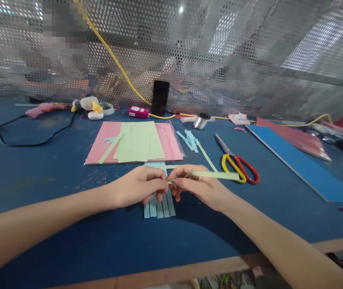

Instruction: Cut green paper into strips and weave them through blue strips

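Observation:
A light green paper strip (pixel 216 175) is pinched between the fingertips of my left hand (pixel 145 184) and my right hand (pixel 197 184), its long end lying over the right hand and pointing right. Both hands are closed and nearly meet. Directly beneath them lies a light blue paper sheet (pixel 159 210) cut into several strips at its near end; the hands hide its middle. Another green strip (pixel 173 166) shows just behind my right hand. Beyond the hands, light green paper sheets (pixel 138 140) rest on a pink paper pack (pixel 171 140) in clear plastic.
Scissors (pixel 234 158) with yellow and red handles lie right of my right hand. Loose blue strips (pixel 191 140) sit beyond it, near a wire spool (pixel 201 121). A blue board (pixel 303 164) lies at right. A phone (pixel 160 97) leans against the perforated metal screen (pixel 195 52).

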Action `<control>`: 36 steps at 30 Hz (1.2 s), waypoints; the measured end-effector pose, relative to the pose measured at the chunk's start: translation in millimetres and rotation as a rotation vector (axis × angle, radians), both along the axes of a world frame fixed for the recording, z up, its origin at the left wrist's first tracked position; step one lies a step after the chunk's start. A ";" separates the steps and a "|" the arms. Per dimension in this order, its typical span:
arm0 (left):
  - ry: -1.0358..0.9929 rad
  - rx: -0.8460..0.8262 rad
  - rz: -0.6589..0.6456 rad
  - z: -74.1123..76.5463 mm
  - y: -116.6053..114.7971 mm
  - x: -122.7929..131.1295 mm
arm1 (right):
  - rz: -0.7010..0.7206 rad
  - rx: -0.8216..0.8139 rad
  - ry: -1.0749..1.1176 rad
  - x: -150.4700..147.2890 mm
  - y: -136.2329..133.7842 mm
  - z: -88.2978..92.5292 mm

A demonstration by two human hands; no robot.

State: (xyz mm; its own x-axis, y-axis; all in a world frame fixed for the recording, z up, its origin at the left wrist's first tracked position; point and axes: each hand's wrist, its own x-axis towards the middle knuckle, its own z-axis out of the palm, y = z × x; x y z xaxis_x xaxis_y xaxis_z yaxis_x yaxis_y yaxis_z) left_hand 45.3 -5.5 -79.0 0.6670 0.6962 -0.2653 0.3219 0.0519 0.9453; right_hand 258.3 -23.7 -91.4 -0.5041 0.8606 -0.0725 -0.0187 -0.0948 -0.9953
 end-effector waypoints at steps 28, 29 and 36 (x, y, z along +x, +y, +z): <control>-0.037 0.123 0.351 -22.2 11.2 -8.6 | -0.749 0.432 -0.198 22.7 27.7 -2.0; -0.022 0.134 0.335 -21.4 10.2 -8.2 | -0.763 0.606 -0.295 23.3 27.1 -0.5; 0.012 0.306 0.154 -14.1 0.3 -5.1 | -0.186 0.791 -0.637 5.3 9.8 5.4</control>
